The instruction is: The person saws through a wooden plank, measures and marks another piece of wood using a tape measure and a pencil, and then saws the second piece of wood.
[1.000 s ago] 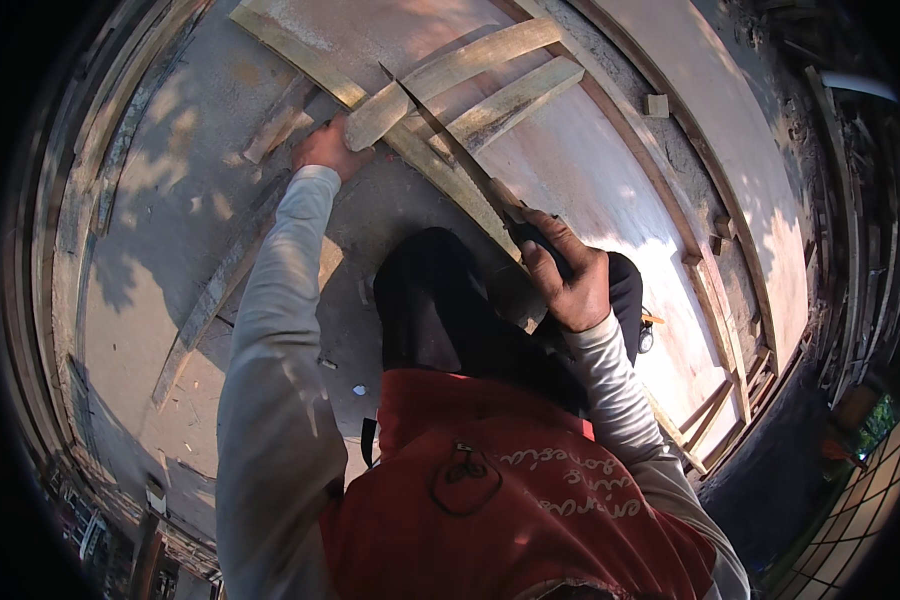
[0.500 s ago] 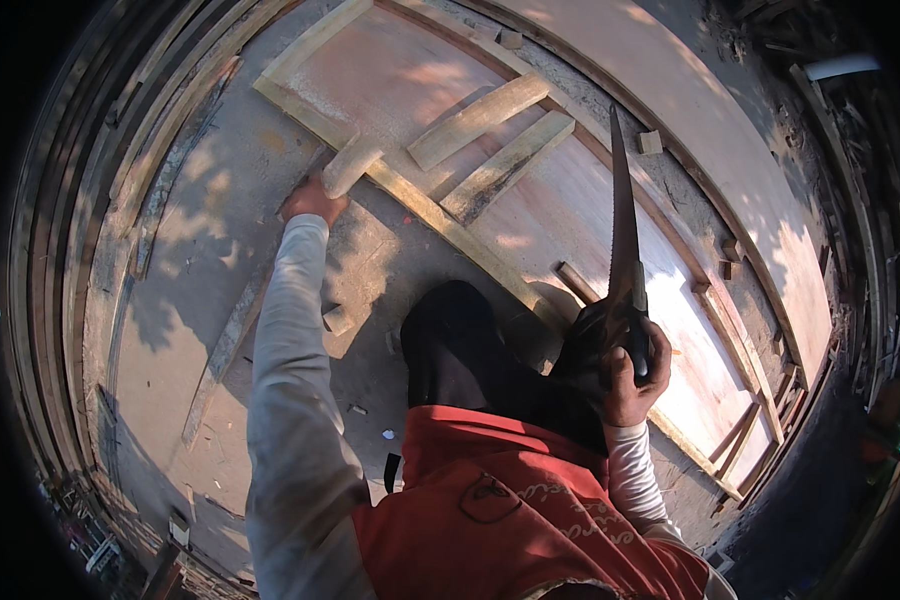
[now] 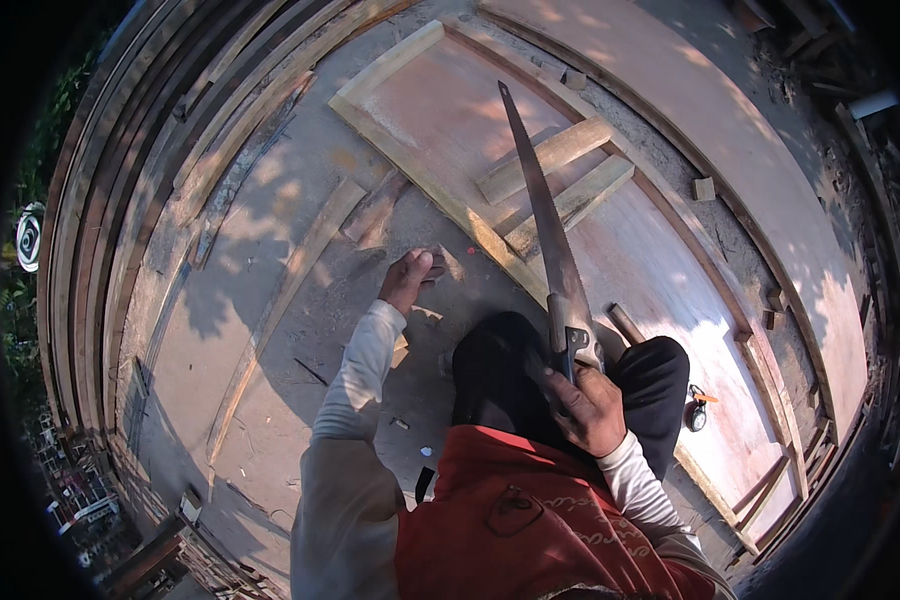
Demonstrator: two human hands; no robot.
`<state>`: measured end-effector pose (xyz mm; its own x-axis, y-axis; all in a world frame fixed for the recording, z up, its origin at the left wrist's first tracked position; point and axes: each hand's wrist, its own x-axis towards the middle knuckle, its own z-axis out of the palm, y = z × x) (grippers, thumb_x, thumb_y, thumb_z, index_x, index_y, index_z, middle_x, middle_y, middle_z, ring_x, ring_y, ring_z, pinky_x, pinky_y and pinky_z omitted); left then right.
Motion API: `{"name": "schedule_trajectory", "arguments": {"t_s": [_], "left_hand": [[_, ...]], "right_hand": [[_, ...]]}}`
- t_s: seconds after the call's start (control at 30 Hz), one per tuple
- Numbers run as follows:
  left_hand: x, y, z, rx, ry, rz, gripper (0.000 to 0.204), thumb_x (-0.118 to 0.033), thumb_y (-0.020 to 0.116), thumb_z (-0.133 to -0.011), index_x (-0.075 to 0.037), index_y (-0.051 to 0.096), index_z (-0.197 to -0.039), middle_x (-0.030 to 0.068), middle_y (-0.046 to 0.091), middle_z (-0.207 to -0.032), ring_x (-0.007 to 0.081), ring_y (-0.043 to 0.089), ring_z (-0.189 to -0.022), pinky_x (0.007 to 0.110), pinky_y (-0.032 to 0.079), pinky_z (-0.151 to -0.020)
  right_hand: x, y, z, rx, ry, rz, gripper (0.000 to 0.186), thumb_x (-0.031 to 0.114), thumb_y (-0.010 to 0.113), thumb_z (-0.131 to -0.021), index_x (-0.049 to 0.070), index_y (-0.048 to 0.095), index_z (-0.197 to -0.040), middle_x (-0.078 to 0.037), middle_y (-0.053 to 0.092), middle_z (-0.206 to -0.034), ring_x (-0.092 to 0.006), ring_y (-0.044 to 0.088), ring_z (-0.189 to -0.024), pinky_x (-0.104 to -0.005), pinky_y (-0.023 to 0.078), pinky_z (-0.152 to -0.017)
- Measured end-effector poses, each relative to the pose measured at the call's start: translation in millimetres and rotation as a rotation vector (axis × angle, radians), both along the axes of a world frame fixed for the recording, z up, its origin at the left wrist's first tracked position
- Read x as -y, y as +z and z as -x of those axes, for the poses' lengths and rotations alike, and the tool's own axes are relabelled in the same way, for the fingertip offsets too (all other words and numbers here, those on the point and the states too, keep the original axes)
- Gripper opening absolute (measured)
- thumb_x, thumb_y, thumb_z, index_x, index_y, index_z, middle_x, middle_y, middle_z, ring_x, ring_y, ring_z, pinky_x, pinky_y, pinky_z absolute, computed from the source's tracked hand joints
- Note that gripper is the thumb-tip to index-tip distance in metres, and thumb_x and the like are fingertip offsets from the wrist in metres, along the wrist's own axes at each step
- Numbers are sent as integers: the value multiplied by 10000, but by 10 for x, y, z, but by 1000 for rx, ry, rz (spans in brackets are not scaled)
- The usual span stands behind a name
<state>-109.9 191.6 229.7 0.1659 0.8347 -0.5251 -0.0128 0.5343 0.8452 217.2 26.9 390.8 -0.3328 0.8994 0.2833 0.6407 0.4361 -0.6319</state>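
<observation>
My right hand (image 3: 592, 408) grips the handle of a handsaw (image 3: 542, 190) in front of my lap. Its long toothed blade points up and away from me, passing over the wooden frame. My left hand (image 3: 408, 282) is above the ground left of my knees, fingers half bent and thumb apart, with nothing visible in it. Just beyond it a short wood block (image 3: 375, 208) lies beside a long strip of wood (image 3: 300, 260). The wood-framed panel (image 3: 420, 85) lies across the middle, with a short board (image 3: 545, 160) and another cut board (image 3: 598, 195) crossing it.
A second large panel (image 3: 670, 130) lies beyond on the right. Stacked long timbers (image 3: 120, 210) line the left side. Near my right knee are a brown stick (image 3: 625, 324) and a small round black item (image 3: 697, 415) with an orange part. Wood offcuts (image 3: 704, 189) are scattered about.
My left hand has drawn back from the frame's near edge, where a short block no longer rests. The handsaw has swung left and tilted, and my view has shifted left.
</observation>
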Motion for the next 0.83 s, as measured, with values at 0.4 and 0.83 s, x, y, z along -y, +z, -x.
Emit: {"name": "schedule_trajectory", "arguments": {"t_s": [0.4,0.83], "left_hand": [[570,-1114,690,481,613,192,303,15,695,-823,34,676,-1124,130,731,-1080,265,718,-981,406,595,-878],[-1265,-764,-1158,-840,137,-798,596,-273,760,-833,-6,578,-1334,253,572,-1354,425,502,-1315,509,400,-1118]], "right_hand": [[-611,-316,-252,52,-16,268,536,183,719,-904,130,589,-1421,-158,602,-1293,-360,608,-1126,-435,517,-960],[387,-2242,-3664,135,-509,438,453,309,646,-1008,37,625,-1370,-188,699,-1283,-324,693,-1140,-365,520,-1040]]}}
